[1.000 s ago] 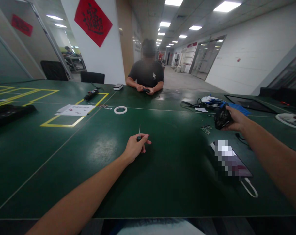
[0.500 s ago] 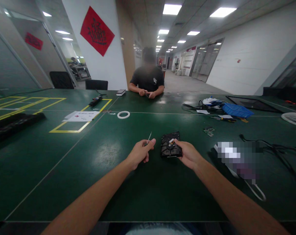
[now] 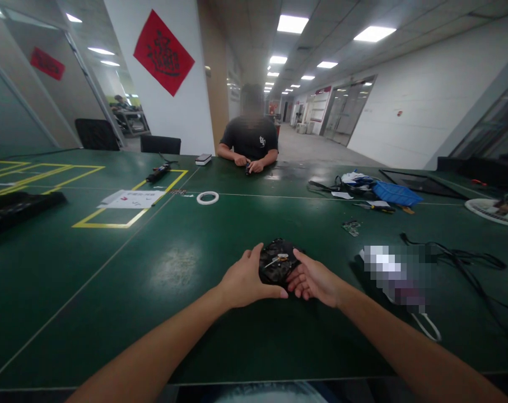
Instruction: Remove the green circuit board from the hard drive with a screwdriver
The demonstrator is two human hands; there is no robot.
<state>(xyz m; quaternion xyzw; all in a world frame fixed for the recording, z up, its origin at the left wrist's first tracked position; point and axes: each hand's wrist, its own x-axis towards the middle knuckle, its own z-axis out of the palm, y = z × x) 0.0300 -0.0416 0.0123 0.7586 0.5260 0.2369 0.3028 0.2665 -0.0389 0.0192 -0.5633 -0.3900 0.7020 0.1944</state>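
Observation:
A black hard drive point(image 3: 274, 273) is between my hands over the green table, turned with a corner toward me. My left hand point(image 3: 245, 280) wraps its left side, fingers along the far left edge and thumb along the near edge. On the right, my right hand point(image 3: 316, 278) has its thumb on the drive's upper right and its curled fingers at the near edge. Across the drive's face lies a thin silvery rod point(image 3: 271, 262), beside a small white and orange piece point(image 3: 283, 257). The drive's underside is hidden.
A small green circuit board point(image 3: 352, 227), a blue tray point(image 3: 396, 193) and a yellow-black tool point(image 3: 380, 207) lie to the right. Nearer are a blurred-out white item point(image 3: 394, 280) and black cables point(image 3: 459, 252). A tape roll point(image 3: 207, 198) sits left. A person point(image 3: 249, 140) sits opposite.
My left hand has moved right onto the hard drive, and the thin rod it held now lies on the drive. The drive has turned, and my right hand's fingers have shifted.

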